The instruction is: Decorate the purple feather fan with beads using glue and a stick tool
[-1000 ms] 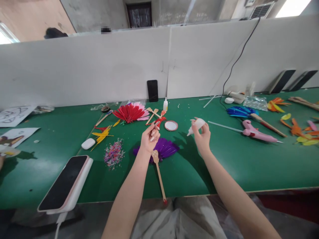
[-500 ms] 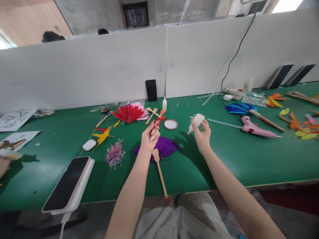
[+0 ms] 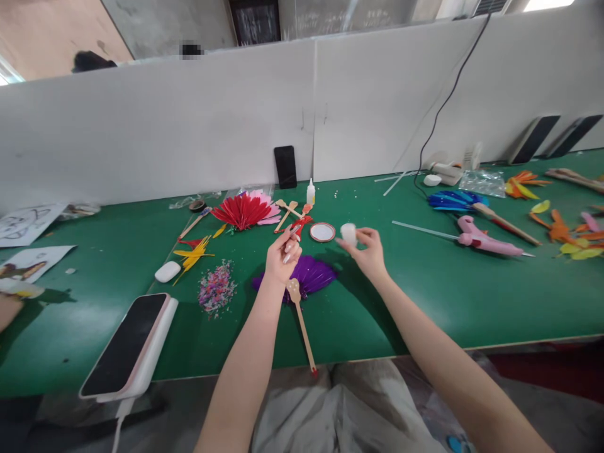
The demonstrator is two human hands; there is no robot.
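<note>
My right hand (image 3: 369, 253) grips a small white squeeze bottle (image 3: 348, 234) between thumb and fingers, above the table and right of a round white dish with a red rim (image 3: 323, 232). The bottle is blurred, and its nozzle does not show clearly. My left hand (image 3: 283, 258) is closed with the fingertips pinched together; a slim thing shows at the tips, too small to name. Beneath it lies a purple feather fan (image 3: 311, 275). A wooden stick with a wide, dotted head (image 3: 303, 327) lies against the fan and points toward me.
A pink glue gun (image 3: 491, 240) with a long clear stick lies to the right, near a blue feather fan (image 3: 455, 201). Left are a red feather fan (image 3: 243, 212), coloured confetti (image 3: 216, 288) and a phone (image 3: 127, 346). A white partition (image 3: 165, 132) stands behind.
My right hand has moved left and slightly down with the bottle, closer to the dish; the bottle has turned. The left hand stays nearly in place. The view has shifted slightly.
</note>
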